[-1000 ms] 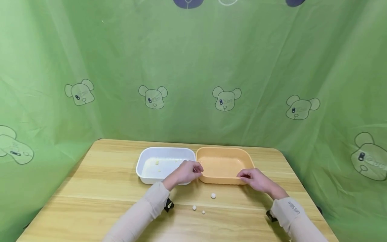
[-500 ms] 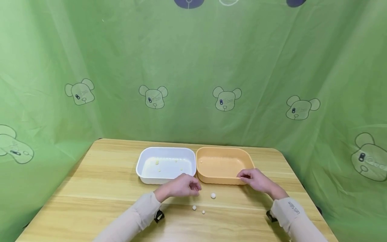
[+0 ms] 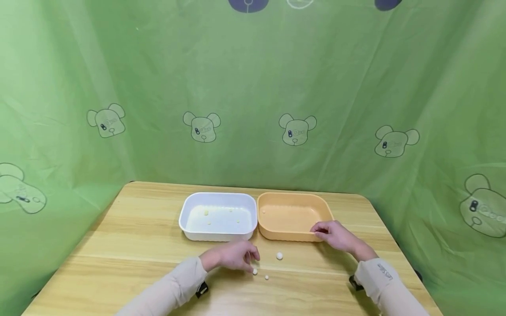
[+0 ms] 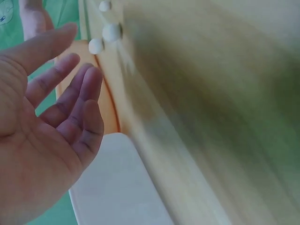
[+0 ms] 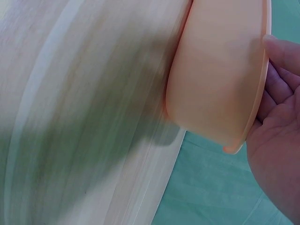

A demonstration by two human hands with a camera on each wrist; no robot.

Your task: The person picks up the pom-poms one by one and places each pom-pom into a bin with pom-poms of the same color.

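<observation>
My left hand (image 3: 234, 256) reaches low over the table, thumb and fingers parted with nothing between them. Its thumb tip is right at a small white ball (image 3: 254, 271). A smaller white ball (image 3: 266, 277) lies just to the right, and the largest white ball (image 3: 279, 256) farther back. In the left wrist view the fingers are loosely bent and the palm (image 4: 37, 159) is bare. My right hand (image 3: 337, 236) pinches the near right rim of an orange tub (image 3: 290, 235); the right wrist view has the thumb (image 5: 281, 54) on the rim's outer side and fingers inside.
Left of the orange tub and against it stands a white tub (image 3: 217, 237) holding several small yellowish pieces. One tiny pale ball (image 3: 264, 211) lies inside the orange tub. A green curtain (image 3: 253, 162) hangs behind the wooden table (image 3: 118, 245).
My left hand has come away from between the tubs, down toward the person, to the small white ball. The right hand has stayed on the orange tub's rim.
</observation>
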